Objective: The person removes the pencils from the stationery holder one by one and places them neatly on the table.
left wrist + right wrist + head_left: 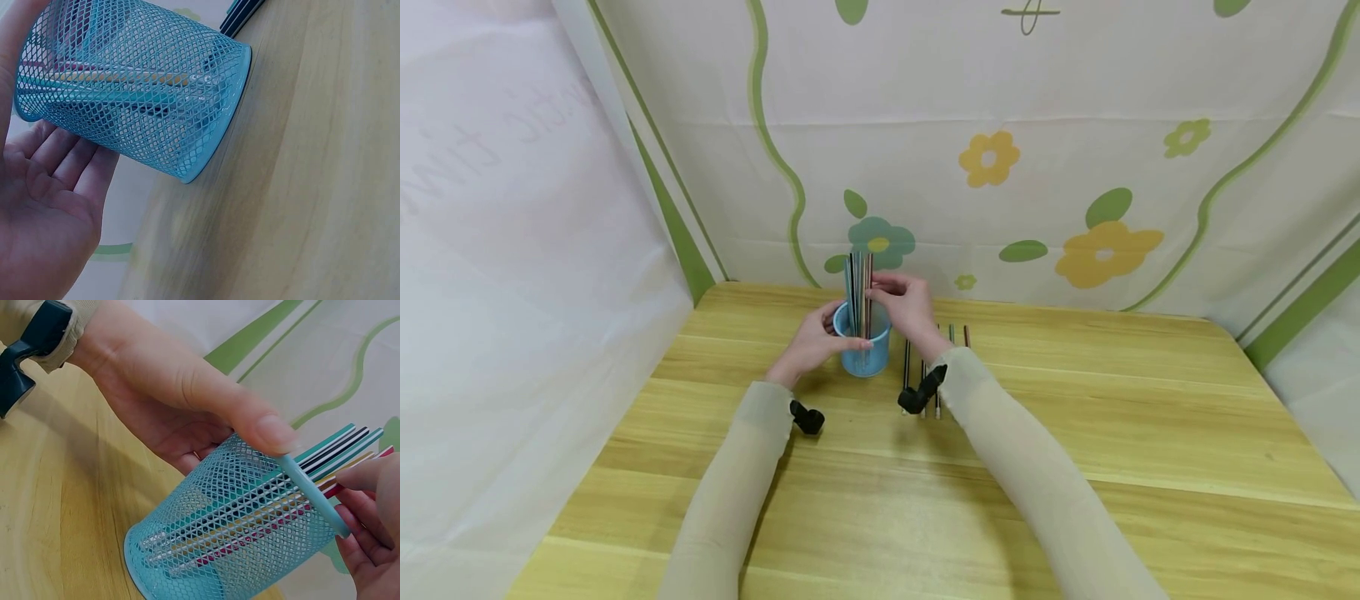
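A light-blue mesh pen holder [865, 364] stands upright on the table, several pencils [854, 279] leaning inside it. My left hand [814, 338] grips it from the left, thumb over the rim; in the left wrist view, that hand's palm [53, 206] shows beside the mesh. At the holder's right side, my right hand [907, 307] pinches a red pencil [386, 451] whose lower part is inside the holder. The right wrist view shows teal, black and yellow pencils beside it through the mesh. Part of the right fingers is hidden behind the rim.
More pencils [967, 336] lie in a row on the wooden table [1112, 392], right of the holder and partly under my right wrist. A flower-patterned cloth [940, 200] hangs along the table's back edge, with a white cloth [512, 292] on the left.
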Demonstrator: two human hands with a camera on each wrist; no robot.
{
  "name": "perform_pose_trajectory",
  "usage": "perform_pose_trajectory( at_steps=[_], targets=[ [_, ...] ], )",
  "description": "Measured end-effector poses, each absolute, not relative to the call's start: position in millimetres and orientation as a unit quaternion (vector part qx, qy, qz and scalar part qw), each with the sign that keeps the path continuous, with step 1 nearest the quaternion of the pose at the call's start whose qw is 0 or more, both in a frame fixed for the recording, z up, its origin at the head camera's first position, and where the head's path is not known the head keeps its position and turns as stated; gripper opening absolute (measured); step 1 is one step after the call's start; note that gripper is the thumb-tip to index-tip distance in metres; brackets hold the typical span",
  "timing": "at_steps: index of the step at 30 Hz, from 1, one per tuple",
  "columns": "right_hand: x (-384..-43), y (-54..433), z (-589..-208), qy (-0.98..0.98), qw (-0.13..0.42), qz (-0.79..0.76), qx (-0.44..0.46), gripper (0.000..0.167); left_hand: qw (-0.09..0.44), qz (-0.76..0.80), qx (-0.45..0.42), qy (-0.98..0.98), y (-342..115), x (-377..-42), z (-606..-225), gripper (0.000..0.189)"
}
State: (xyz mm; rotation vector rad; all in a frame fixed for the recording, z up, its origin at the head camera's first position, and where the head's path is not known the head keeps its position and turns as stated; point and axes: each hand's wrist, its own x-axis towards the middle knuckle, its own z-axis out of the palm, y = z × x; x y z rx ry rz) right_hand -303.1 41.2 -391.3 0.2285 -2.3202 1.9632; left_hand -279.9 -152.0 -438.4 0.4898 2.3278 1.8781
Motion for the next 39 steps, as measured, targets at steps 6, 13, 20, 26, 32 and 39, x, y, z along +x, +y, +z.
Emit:
perform_pose_trajectory(
  at_steps=[6,13,20,26,32,39],
  targets=[
    [-304,44,-391,-0.755,0.055,0.649,0.075,0.024,0.054,0.617,0.16,0.768,-152,-281,-440,0.073],
    [-303,47,-390,-0.751,0.061,0.655,0.062,0.026,0.056,0.615,0.156,0.771,-152,-281,-440,0.074],
    [-301,52,-384,-0.749,0.065,0.658,0.052,0.025,0.057,0.613,0.156,0.773,-152,-281,-440,0.076],
    [-298,57,-378,-0.727,0.062,0.681,0.065,0.027,0.054,0.612,0.155,0.773,-152,-281,-440,0.076],
    [-298,59,-371,-0.701,0.069,0.706,0.068,0.03,0.054,0.615,0.157,0.771,-152,-282,-440,0.077],
    [-298,62,-365,-0.671,0.085,0.734,0.064,0.032,0.052,0.614,0.16,0.771,-152,-281,-439,0.075]
  ],
)
